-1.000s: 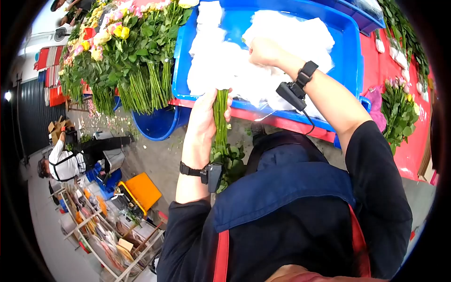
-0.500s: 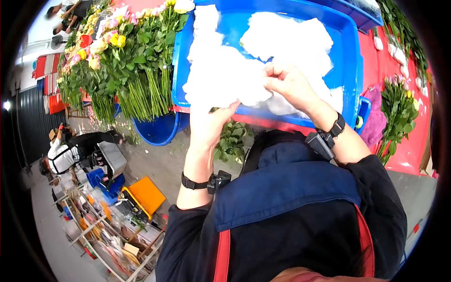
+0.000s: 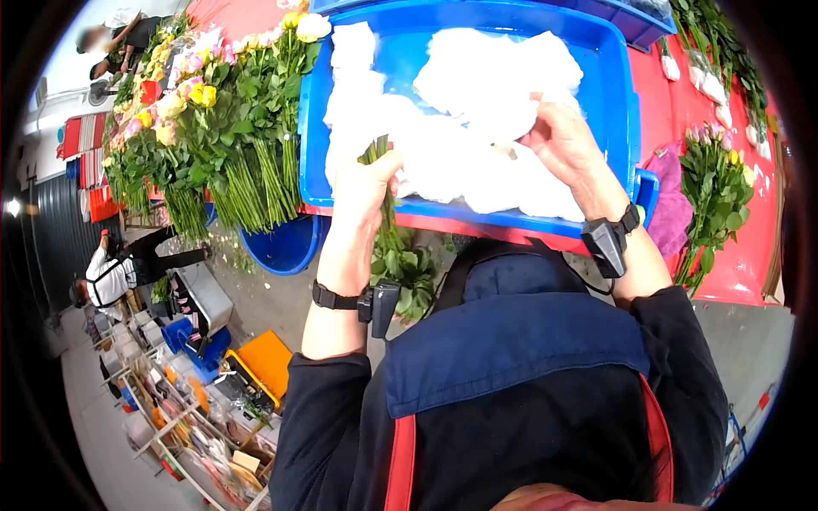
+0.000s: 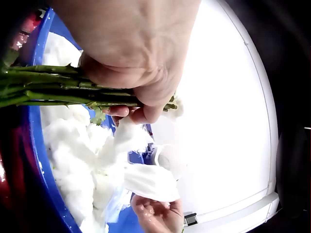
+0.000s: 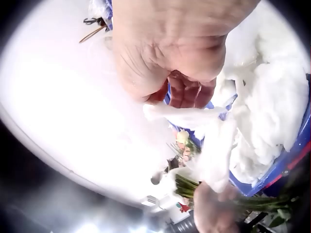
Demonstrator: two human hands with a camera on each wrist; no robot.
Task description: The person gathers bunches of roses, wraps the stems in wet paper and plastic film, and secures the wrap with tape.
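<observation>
A bundle of green flower stems (image 4: pixel 43 90) lies in the grip of my left hand (image 3: pixel 365 189), at the near left edge of the blue tray (image 3: pixel 632 106). The cut ends poke out above the thumb in the head view, and leaves (image 3: pixel 407 277) hang below. My right hand (image 3: pixel 567 152), over the tray's right part, pinches a strip of wet white cotton (image 4: pixel 151 183). In the left wrist view this strip stretches up towards the fingers around the stems. More white cotton (image 3: pixel 503 72) fills much of the tray.
Bunches of roses (image 3: pixel 247 115) lie left of the tray, above a blue bucket (image 3: pixel 281 249). To its right are a purple cloth (image 3: pixel 669 204) and a small rose bunch (image 3: pixel 716 200) on the red table cover (image 3: pixel 741 272). Another person (image 3: pixel 111 277) stands at far left.
My right hand has moved from the cotton pile towards the right, with a strip now between its fingers. My left hand has turned, and the stem ends now show above it.
</observation>
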